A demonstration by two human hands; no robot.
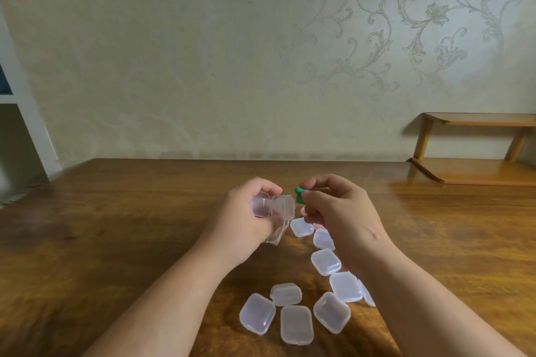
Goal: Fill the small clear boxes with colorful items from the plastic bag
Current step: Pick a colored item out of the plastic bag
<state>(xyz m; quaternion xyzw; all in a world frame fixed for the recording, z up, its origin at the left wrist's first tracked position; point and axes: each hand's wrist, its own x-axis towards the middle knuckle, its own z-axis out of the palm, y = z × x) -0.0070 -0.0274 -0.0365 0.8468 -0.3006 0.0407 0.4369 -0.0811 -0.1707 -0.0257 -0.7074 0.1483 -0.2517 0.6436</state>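
- Left hand (246, 211): fingers curled round a small clear box (262, 204), thumb over its top. We see the same hand gripping a crumpled clear bag (282, 211), which hangs down past the palm.
- We cannot tell whether the held box's lid is up or down; box and bag plastic blur together there.
- Right hand (339, 209): thumb and forefinger pinch a green item (298, 193), other fingers loosely curled beneath. The item sits just beside the bag's upper edge, a little right of the held box and above the table (116, 226).
- We note a pinkish patch under the right fingers; too small to tell what it is.
- Loose boxes (325, 261) lie closed on the table. One string runs from under the right hand back toward us along the right forearm, the last one partly hidden by that arm.
- A second cluster of four lies nearer us, between the two forearms, some touching at their edges.
- All loose boxes look clear; we make out no colour inside them.
- Both forearms are bare and raised off the wood.
- Far right, a low wooden shelf (478, 171) stands on the table against the patterned wall (203, 52).
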